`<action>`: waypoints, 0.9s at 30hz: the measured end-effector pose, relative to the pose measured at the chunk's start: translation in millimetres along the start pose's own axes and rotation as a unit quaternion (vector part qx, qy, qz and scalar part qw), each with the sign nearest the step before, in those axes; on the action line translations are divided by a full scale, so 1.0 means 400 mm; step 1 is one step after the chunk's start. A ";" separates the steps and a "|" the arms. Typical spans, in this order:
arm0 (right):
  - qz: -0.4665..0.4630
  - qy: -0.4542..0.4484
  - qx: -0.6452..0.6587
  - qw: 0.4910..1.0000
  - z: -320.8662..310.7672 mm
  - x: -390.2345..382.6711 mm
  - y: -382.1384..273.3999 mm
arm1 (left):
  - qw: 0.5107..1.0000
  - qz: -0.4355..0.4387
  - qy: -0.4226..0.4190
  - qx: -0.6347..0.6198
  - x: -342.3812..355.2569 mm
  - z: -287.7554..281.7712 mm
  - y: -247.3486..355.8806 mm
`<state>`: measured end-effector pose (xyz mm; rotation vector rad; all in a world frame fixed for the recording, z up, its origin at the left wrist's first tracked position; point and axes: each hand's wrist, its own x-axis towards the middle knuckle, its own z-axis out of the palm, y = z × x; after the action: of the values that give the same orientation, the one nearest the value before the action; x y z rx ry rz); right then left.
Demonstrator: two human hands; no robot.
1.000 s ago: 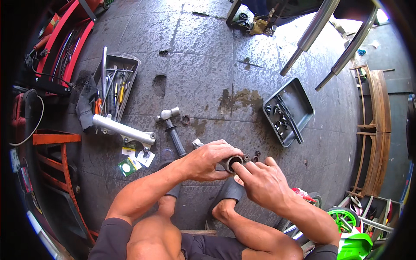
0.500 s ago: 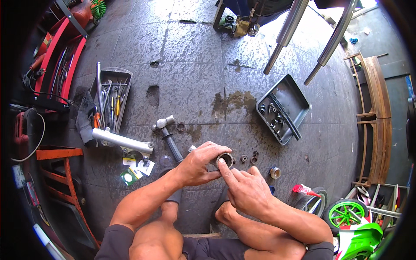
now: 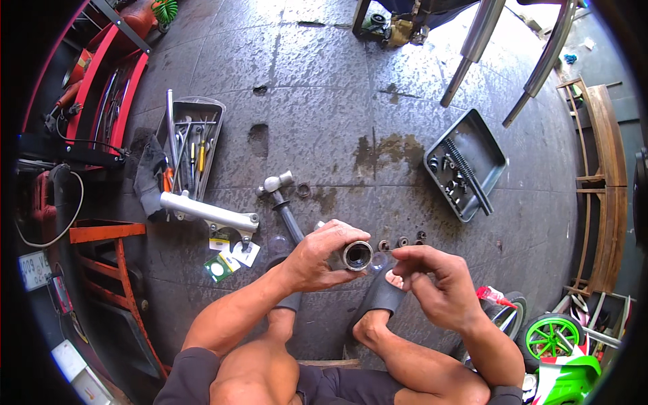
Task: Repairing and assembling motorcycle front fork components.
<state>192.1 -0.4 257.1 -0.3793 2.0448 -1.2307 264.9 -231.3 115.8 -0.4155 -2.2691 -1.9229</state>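
Observation:
My left hand [image 3: 317,255] is wrapped around a metal tube [image 3: 358,255], whose round mouth and dark bore face up at me. My right hand [image 3: 442,287] hovers to the right of the tube, apart from it. Its index finger points toward the tube and the other fingers curl loosely; I see nothing held in it. Beyond the hands, several small ring-shaped parts [image 3: 403,241] lie on the floor. A hammer [image 3: 278,183] with a dark handle lies past my left hand, with a loose ring [image 3: 304,190] beside its head.
At left are a silver fork leg [image 3: 209,213], small packets [image 3: 221,266] and a tool tray [image 3: 214,108]. A black tray [image 3: 482,169] holding a spring and small parts lies right. Fork tubes [image 3: 482,30] hang above. A red bottle [image 3: 491,295] and green wheel [image 3: 552,337] are at lower right.
My right index finger has left the tube's mouth, and that hand has drawn away to the right. The tube's bore now shows openly. The whole view has shifted slightly.

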 end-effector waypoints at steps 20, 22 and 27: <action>0.031 -0.137 -0.018 0.990 0.026 0.005 -0.039 | 1.000 -0.007 0.006 -0.001 -0.044 -0.024 0.000; 0.093 -0.158 0.021 0.983 0.029 0.008 -0.044 | 1.000 -0.001 0.010 0.001 -0.042 -0.018 0.002; 0.210 -0.174 0.150 0.950 0.029 0.014 -0.050 | 1.000 0.016 -0.003 0.007 -0.040 -0.004 0.005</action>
<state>194.2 -21.4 268.4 -0.0057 1.5075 -1.0944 280.7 -234.5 113.7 -0.4535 -2.2639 -1.8937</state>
